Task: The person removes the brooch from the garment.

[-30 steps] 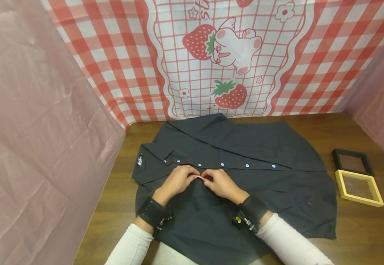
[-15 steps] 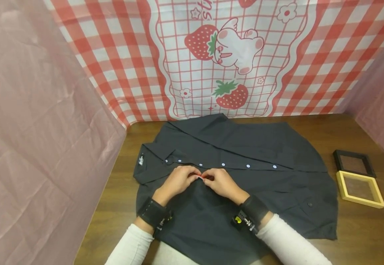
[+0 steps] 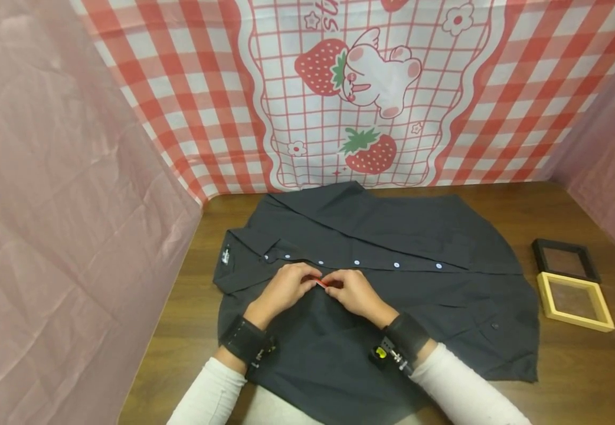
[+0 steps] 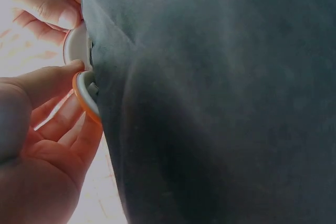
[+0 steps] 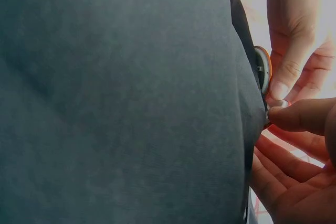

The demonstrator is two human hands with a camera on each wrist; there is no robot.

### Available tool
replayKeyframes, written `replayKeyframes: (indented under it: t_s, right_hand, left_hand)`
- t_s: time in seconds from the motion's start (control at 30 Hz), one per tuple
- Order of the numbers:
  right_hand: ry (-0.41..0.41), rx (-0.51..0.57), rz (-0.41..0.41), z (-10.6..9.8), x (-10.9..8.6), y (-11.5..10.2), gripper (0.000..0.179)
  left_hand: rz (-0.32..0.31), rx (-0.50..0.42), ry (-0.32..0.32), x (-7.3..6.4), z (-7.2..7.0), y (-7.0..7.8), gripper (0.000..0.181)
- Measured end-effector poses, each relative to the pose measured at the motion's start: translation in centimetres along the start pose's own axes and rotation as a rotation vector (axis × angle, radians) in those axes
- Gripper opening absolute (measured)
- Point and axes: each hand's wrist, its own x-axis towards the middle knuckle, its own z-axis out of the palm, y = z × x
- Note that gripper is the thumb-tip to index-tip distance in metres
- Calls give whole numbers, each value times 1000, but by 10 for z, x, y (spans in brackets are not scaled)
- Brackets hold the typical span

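Note:
A dark grey button-up shirt (image 3: 329,354) lies spread on the table, its collar to the left. At its front edge, both hands pinch a small badge with a pale back and an orange-red rim (image 3: 320,284). My left hand (image 3: 286,288) has thumb and fingertips on the badge's left side; my right hand (image 3: 359,295) grips the right side. In the left wrist view, the badge's pale back (image 4: 76,48) sits against the cloth edge. The right wrist view shows its rim (image 5: 269,69) beside the fabric. Fingers and cloth hide its face and any pin.
A black frame (image 3: 538,260) and a yellow frame (image 3: 546,298) lie on the wooden table (image 3: 578,366) right of the shirt. A strawberry-print checked cloth (image 3: 217,118) hangs behind. Pink cloth (image 3: 63,224) walls the left side. White buttons (image 3: 357,262) line the shirt's placket.
Both hands stay at the same spot on the shirt with the badge between them. Only slight finger shifts show, and the badge's red edge is a little more visible.

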Motion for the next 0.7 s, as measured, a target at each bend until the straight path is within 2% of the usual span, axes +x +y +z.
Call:
replayKeyframes:
  t_s: [0.13, 0.4, 0.53, 0.7]
  right_hand:
    - [-5, 22, 22, 1, 1, 0, 14]
    - [-6, 45, 40, 2, 1, 0, 17]
    - [0, 48, 49, 3, 0, 2, 17]
    - [-6, 31, 45, 4, 0, 2, 16]
  left_hand:
    - [-4, -4, 7, 0, 0, 0, 18]
    - [13, -18, 61, -2, -2, 0, 15]
    - [9, -5, 47, -1, -1, 0, 16]
    - [-8, 86, 0, -1, 1, 1, 17]
